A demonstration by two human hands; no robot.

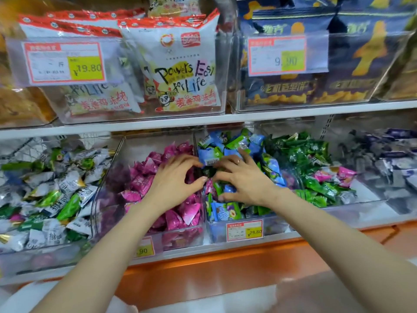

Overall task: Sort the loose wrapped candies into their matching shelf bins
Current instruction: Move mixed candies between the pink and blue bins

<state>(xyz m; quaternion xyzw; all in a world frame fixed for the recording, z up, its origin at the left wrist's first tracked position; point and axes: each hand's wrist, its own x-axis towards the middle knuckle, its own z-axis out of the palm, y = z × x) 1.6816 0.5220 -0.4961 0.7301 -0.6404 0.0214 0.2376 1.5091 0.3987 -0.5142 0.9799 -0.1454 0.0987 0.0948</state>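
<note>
L fingers: left hand (178, 177) thumb + forefinger pinch dark-green candy (206, 171), just over the bin divider.
R fingers: right hand (244, 180) curled, tips at the same candy; grip unclear.
Do well: prob. lift w/ one hand, carry to green-candy bin (365, 199) beyond R knuckles.
In way: blue barcode candy (211, 158) touching above the fingertips.
Around: pink-candy bin (180, 236) under L palm; pink strays (345, 173) in green-candy bin.

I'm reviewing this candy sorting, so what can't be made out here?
Head view:
- Whether the left hand or right hand grips a candy: their fingers cover it.
- The pink bin's price tag: the left forearm hides its first digits.
- The far-right purple candies: blurred.
</note>
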